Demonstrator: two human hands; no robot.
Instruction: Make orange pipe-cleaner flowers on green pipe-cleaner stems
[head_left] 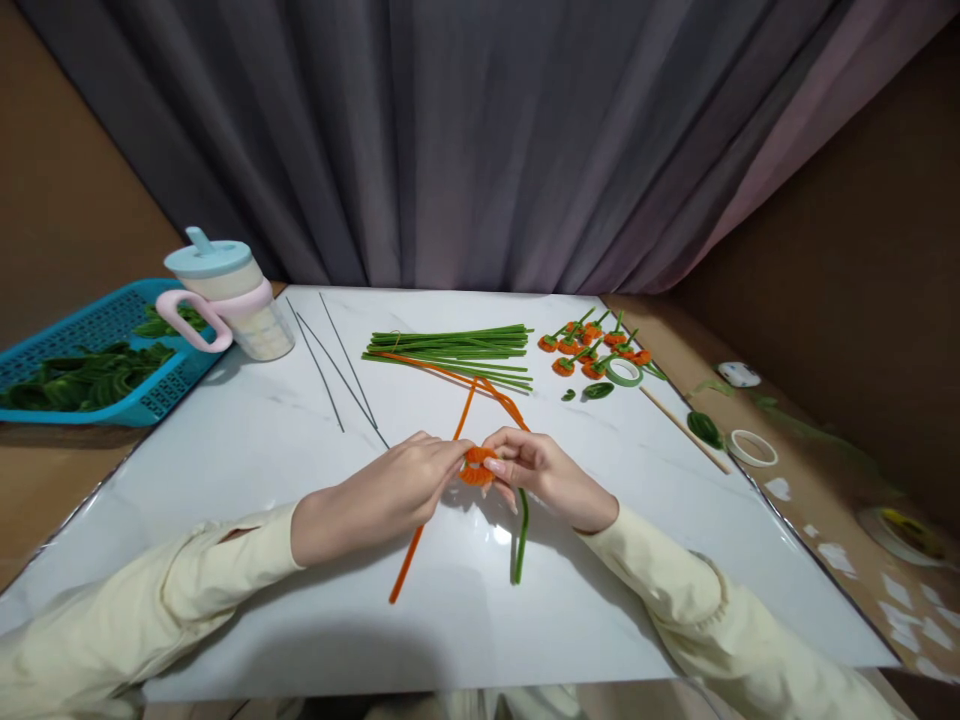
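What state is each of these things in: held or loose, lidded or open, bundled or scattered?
Left hand: closed on orange coil
Right hand: closed on it too
Orange coil: curled, held
Cup: standing, lid on
Basket: open, holding green pieces
Green stems: bundled together
Orange flowers: clustered, loose
Wires: lying loose
Stick: loose
Curtain: drawn across

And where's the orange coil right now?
In the head view, the orange coil is a little below centre, held between the left hand and the right hand, nearer than the bundle of green stems.
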